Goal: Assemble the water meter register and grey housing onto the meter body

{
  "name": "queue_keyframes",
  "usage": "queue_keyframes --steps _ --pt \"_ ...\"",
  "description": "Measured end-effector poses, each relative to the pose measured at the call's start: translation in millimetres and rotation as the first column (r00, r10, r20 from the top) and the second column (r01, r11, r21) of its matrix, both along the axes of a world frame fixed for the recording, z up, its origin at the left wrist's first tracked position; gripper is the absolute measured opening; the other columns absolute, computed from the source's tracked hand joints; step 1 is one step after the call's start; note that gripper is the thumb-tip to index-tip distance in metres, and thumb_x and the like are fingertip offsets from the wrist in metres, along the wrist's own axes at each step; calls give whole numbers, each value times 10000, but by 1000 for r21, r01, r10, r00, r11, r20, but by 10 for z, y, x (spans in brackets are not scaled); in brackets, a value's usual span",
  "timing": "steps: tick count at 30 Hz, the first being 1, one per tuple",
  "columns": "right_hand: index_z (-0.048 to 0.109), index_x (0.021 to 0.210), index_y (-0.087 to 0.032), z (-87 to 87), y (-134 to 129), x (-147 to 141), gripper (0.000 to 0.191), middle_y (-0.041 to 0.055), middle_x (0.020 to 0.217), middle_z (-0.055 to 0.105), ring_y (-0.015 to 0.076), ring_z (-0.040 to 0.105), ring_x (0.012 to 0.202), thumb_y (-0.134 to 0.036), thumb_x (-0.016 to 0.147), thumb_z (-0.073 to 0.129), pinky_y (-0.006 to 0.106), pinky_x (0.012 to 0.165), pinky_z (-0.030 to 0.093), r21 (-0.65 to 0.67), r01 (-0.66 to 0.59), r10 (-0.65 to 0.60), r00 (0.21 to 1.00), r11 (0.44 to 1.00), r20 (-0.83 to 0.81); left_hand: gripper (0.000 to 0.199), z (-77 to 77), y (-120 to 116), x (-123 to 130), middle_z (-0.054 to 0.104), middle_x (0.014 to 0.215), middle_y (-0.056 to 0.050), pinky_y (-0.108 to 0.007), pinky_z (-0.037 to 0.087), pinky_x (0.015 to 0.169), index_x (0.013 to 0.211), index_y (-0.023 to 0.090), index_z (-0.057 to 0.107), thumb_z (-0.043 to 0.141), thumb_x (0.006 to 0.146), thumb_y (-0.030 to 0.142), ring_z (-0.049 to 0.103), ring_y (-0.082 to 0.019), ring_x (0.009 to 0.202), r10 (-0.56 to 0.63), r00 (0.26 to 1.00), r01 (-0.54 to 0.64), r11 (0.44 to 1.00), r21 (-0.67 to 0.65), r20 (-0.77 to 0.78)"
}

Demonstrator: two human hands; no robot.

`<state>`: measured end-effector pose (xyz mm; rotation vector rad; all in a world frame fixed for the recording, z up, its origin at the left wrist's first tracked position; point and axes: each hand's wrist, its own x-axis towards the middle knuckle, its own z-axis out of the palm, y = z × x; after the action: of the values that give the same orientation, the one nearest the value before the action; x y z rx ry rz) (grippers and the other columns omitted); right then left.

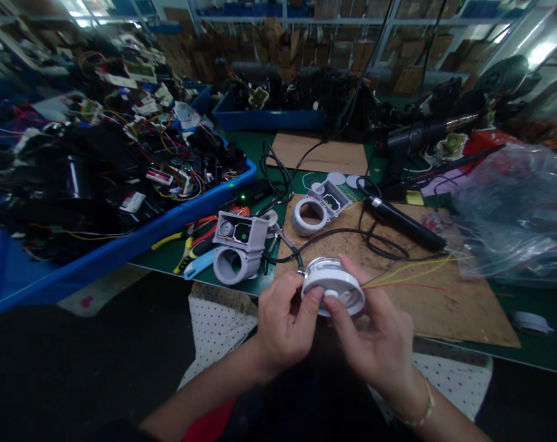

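Between my two hands is a round white plastic part with a raised rim, held just above the table's front edge. My left hand grips its left side, thumb pressed on the face. From the right, my right hand pinches it, the thumb by a small knob in the middle. Yellow and red wires run off to the right behind my right hand. To the left stands a grey plastic housing with a ring-shaped opening. A second grey housing lies farther back on the brown board.
A blue tray heaped with black parts and wires fills the left. Pliers lie beside it. On the brown board rests a black cylindrical tool with a cable. Clear plastic bags cover the right side.
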<state>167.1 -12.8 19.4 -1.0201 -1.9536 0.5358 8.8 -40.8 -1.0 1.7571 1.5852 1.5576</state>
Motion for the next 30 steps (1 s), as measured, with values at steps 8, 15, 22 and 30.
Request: queue_keyframes --steps 8,15,22,30 --pt "427 1539 -275 -181 34 16 674 116 1375 637 269 726 1067 -253 924 702 358 930 626 154 -15 14 1000 988 5 64 -37 30 -48 634 792 -30 -269 502 621 974 207 549 592 931 188 605 -153 703 91 982 -52 973 223 -167" --pt "201 1607 -298 -178 97 98 839 106 1477 537 217 598 1302 -283 932 698 353 1084 539 -443 -468 191 821 765 -537 121 -91 128 -331 765 835 -33 -205 561 612 890 213 623 579 904 100 734 -150 714 59 787 125 960 253 -614" --pt "272 1588 -330 -209 71 159 770 80 1674 239 262 319 1522 -363 943 692 478 1245 316 -431 -612 203 702 664 -683 260 -125 98 -311 794 1005 -85 -223 624 760 1099 170 648 640 859 71 772 -177 850 84 780 173 923 344 -620" --pt "334 1536 -378 -274 155 210 835 82 1660 276 285 345 1507 -326 851 807 510 1166 434 -360 -614 225 671 702 -706 476 147 67 -392 695 1199 -155 -375 607 904 1239 141 571 677 774 129 690 -236 1102 -108 873 287 902 322 -476"
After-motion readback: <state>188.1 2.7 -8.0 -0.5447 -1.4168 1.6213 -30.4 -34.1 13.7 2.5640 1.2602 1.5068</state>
